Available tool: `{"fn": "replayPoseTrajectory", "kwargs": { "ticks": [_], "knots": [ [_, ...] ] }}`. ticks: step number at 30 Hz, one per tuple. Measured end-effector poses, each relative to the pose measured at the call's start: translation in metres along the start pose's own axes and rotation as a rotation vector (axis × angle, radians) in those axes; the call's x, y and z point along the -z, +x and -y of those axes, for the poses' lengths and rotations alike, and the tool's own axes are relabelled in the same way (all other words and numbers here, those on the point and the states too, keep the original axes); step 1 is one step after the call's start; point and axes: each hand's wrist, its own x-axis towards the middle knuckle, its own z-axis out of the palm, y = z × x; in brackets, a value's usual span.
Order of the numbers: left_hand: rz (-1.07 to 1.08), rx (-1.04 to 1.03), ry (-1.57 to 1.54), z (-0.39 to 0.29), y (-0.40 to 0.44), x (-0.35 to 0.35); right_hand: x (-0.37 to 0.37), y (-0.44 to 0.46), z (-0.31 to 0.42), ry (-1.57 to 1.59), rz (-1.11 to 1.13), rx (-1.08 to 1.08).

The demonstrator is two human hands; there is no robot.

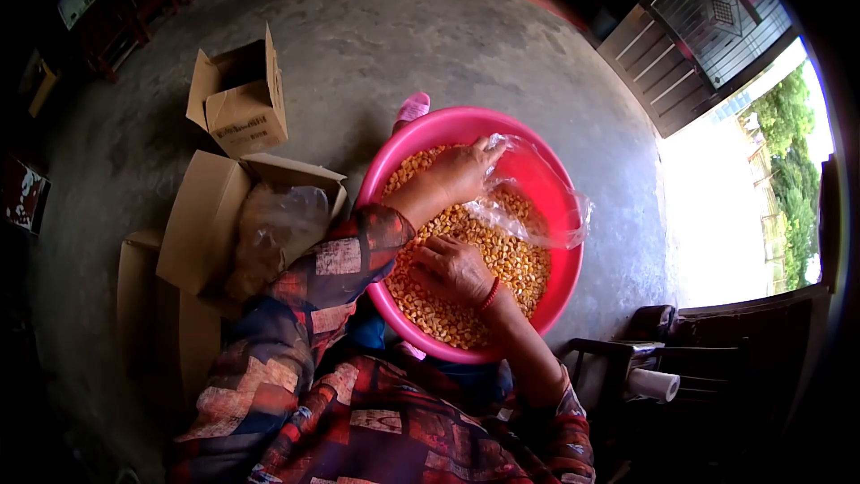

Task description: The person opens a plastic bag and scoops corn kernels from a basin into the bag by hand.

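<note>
One bag (537, 202), lengthwise down-right | left hand (462, 172) pinches it | right hand (455, 271): can't tell

A single wide, rounded view is taken from the wearer's head, aimed forward and steeply down; the tub (566, 278) is caught close by at centre, the floor (358, 45) farther off toward the top, the shirt (385, 417) nearest at bottom.
</note>
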Motion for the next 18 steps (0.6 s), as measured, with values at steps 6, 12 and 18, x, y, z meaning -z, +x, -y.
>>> {"fn": "replayPoseTrajectory", "kwargs": {
  "ticks": [6,12,18],
  "knots": [
    [-0.040,0.019,0.012,-0.004,-0.006,0.007,0.005,0.000,-0.001,0.057,-0.064,-0.051],
    [-0.021,-0.146,-0.013,0.002,-0.002,0.009,0.011,-0.005,-0.016,0.691,-0.472,-0.519],
    [0.155,0.096,0.052,-0.004,0.000,0.009,0.038,-0.009,-0.026,1.393,-0.665,-0.664]
  ]
}}
